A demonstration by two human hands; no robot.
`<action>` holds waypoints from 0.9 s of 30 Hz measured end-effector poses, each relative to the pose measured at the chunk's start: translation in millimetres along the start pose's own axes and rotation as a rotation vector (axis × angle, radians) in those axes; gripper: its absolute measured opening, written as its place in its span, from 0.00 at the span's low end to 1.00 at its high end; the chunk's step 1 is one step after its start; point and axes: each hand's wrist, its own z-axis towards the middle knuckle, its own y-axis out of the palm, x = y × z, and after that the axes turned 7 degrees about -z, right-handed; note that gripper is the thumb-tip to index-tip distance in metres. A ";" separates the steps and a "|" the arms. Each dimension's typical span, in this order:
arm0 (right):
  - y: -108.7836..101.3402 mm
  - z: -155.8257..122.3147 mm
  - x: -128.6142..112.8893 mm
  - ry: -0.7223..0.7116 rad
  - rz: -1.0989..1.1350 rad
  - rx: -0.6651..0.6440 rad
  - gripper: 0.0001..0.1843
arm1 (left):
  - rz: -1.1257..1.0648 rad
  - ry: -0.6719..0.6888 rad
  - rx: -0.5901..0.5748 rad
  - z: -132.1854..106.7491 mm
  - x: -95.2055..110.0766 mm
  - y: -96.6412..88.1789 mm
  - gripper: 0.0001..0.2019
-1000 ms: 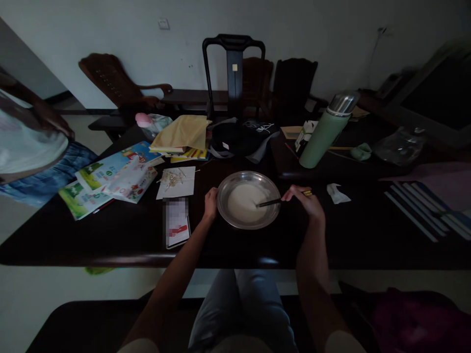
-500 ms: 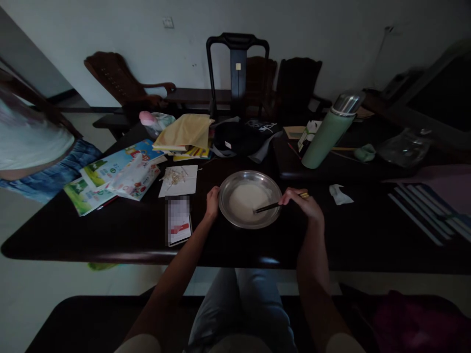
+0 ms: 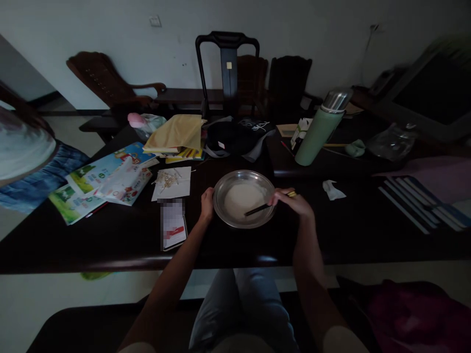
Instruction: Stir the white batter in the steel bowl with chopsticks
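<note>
A shiny round metal bowl (image 3: 272, 184) rests on the dark table in front of me, with a whitish, powdery-looking or pasty content (image 3: 241, 197) spread over its bottom. My left hand (image 3: 207, 203) grips the bowl's left rim. In my right hand (image 3: 289, 200), held over the right rim, is a pair of dark chopsticks (image 3: 258, 210) with gold-coloured ends. Their tips dip into the white content near the front of the bowl. Whether it is wet or dry I cannot tell.
To the left lie a phone (image 3: 173, 223), white paper with small sticks (image 3: 171, 184), a tissue pack (image 3: 127, 184) and booklets (image 3: 110, 162). A green thermos (image 3: 318, 135) stands behind right, near a crumpled tissue (image 3: 333, 190) and folders (image 3: 423, 203). A person (image 3: 29, 152) stands at left.
The view has turned a little to the right, so most things sit further left. The chopstick tips have shifted slightly left within the bowl. Both hands keep their hold.
</note>
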 end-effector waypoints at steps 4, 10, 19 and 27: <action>22.8 23.1 -2.5 -0.017 -0.086 0.091 0.24 | 0.012 0.006 0.000 0.3 -0.5 -1.3 0.14; -19.0 -3.6 4.1 0.054 -0.085 0.312 0.25 | 0.005 0.014 -0.007 1.7 -3.6 -2.5 0.15; 15.3 22.2 -2.4 -0.012 -0.137 0.158 0.21 | 0.016 0.004 0.000 2.9 -3.9 -3.0 0.15; -5.8 -3.2 -4.5 0.001 -0.058 0.098 0.27 | 0.010 0.006 0.001 2.8 -3.8 -2.2 0.15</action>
